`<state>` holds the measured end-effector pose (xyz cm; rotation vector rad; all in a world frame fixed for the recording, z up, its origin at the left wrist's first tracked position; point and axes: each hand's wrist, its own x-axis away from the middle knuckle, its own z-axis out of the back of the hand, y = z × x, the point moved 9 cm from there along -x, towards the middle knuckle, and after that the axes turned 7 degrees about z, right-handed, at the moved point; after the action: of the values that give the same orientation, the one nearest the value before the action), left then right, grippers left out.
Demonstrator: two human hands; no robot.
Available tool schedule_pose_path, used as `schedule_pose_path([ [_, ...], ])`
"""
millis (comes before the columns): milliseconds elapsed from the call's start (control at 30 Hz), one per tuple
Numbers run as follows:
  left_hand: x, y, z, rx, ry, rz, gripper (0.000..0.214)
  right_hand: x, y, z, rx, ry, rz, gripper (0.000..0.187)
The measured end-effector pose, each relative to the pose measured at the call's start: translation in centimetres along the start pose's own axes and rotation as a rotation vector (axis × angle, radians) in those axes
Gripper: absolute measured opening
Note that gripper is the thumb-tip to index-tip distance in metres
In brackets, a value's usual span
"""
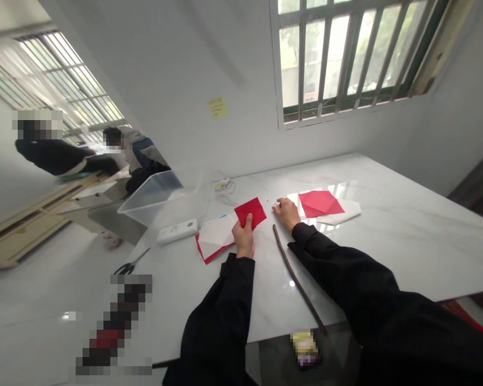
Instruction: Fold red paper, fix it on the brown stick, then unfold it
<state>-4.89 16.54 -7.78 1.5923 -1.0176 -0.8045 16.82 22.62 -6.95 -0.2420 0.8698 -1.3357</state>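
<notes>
My left hand is closed on a folded piece of red paper, thumb on top, held over the white marble-look table. My right hand is low over the tabletop with its fingers curled and slightly apart. Close to its fingertips are tiny shiny bits, too small to name. Under and left of my left hand, white paper lies over red paper. Right of my right hand, a creased red sheet partly covers a white sheet.
A thin brown stick lies between my forearms. To the left are scissors, a white box-like object and a clear plastic bin. A wall with a barred window borders the table. Two people are farther off.
</notes>
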Motion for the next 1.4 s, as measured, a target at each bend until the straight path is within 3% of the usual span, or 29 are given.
schedule_pose_path([
  [267, 0.5, 0.7, -0.1, -0.116, -0.041, -0.032, 0.046, -1.9, 0.5, -1.4, -0.072, 0.037, -0.046, 0.016],
  [467, 0.5, 0.5, -0.2, -0.091, -0.068, -0.022, 0.048, -0.5, 0.1, 0.0, -0.149, 0.061, -0.041, 0.011],
  [600, 0.6, 0.3, -0.3, -0.076, -0.105, -0.021, 0.049, 2.8, 2.5, 1.7, -0.618, 0.141, -0.173, 0.025],
  [733, 1.2, 0.9, -0.9, -0.248, -0.150, -0.072, 0.046, 5.2, 2.6, 2.2, -0.941, 0.001, -0.145, 0.041],
  [900, 1.8, 1.3, -2.0, -0.369, -0.236, -0.092, 0.044, 5.6, 2.3, 2.8, -1.006, -0.039, -0.172, 0.048],
  [1133, 2.1, 1.7, -2.4, -0.432, -0.230, -0.121, 0.041, 5.6, 1.5, 3.0, -0.970, -0.078, -0.170, 0.047],
  [1400, 3.3, 2.2, -3.7, -0.439, -0.314, -0.115, 0.035, 5.8, -2.5, 5.0, -1.051, -0.051, -0.018, 0.034],
])
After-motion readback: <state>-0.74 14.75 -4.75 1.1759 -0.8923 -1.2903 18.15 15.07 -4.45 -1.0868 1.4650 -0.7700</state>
